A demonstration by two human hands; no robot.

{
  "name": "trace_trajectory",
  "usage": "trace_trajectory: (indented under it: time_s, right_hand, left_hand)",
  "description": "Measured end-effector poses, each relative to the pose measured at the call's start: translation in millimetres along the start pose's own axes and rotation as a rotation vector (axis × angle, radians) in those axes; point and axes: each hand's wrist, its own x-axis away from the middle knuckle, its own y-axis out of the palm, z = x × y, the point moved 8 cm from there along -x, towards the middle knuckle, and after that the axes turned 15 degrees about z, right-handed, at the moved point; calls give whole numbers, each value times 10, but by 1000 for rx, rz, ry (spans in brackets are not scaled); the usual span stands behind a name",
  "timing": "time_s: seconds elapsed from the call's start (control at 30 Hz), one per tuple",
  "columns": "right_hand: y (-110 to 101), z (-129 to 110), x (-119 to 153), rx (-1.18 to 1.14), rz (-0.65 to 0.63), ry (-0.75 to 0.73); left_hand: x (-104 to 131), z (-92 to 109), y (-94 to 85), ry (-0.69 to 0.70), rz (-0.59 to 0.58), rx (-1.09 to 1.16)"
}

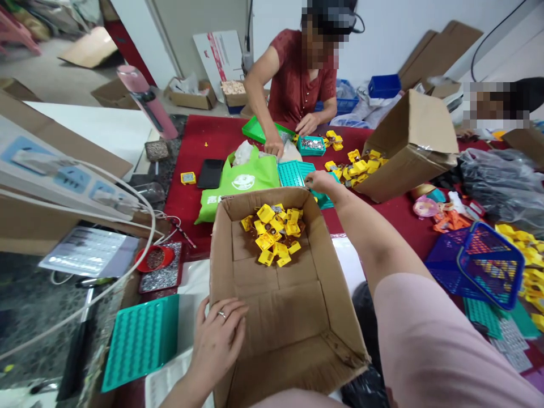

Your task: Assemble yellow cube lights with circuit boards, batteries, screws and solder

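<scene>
While box [272, 317] tilts, right fingertips [309, 180] hidden

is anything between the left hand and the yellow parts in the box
Nothing visible. The left hand rests on the near left wall of the open cardboard box, and only bare box floor lies between it and the pile of yellow parts at the far end. The right hand grips the far rim, beside that path.

Cardboard box [276, 294] floor bare in near half; yellow parts [274, 233] crowd far end. Green bag [238, 181] blocks beyond.
</scene>
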Motion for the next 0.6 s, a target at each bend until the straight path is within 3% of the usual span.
trace_trajectory:
  time_s: [0.33, 0.6]
  right_hand:
    - [19, -92, -67, 7, -7, 8]
    - [42, 10, 15, 39, -42, -12]
  left_hand:
    - [11, -13, 21, 17, -20, -14]
    - [17, -27, 14, -19, 13, 20]
